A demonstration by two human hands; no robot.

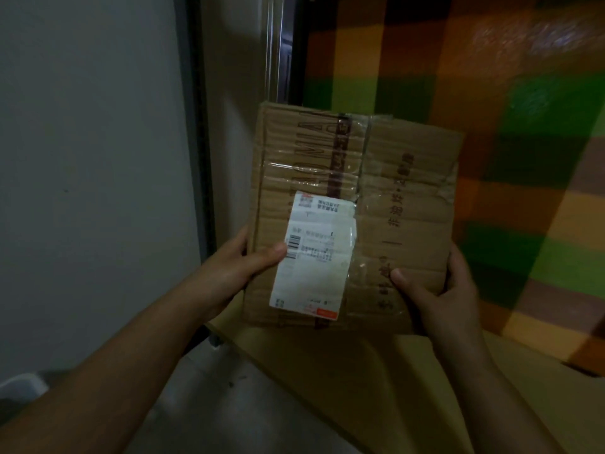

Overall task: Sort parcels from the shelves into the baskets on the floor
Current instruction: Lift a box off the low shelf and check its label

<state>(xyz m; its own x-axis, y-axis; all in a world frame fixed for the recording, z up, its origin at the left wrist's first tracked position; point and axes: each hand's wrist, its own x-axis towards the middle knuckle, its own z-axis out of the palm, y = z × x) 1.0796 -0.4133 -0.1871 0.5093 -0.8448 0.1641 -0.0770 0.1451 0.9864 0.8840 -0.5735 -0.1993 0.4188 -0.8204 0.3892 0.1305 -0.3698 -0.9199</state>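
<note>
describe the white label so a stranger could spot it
The left hand and right hand hold a taped cardboard box before a green-and-orange checked wall. On its lower left face, beside the left thumb, sits the shipping label: the only white patch, with barcode and orange corner.

The light is dim. A plain grey wall (91,158) fills the left, edged by a dark vertical frame (200,152); right of it is a surface chequered orange, green, yellow and brown (530,132). Below lie a grey floor (209,407) and a pale yellow board (347,388).
</note>
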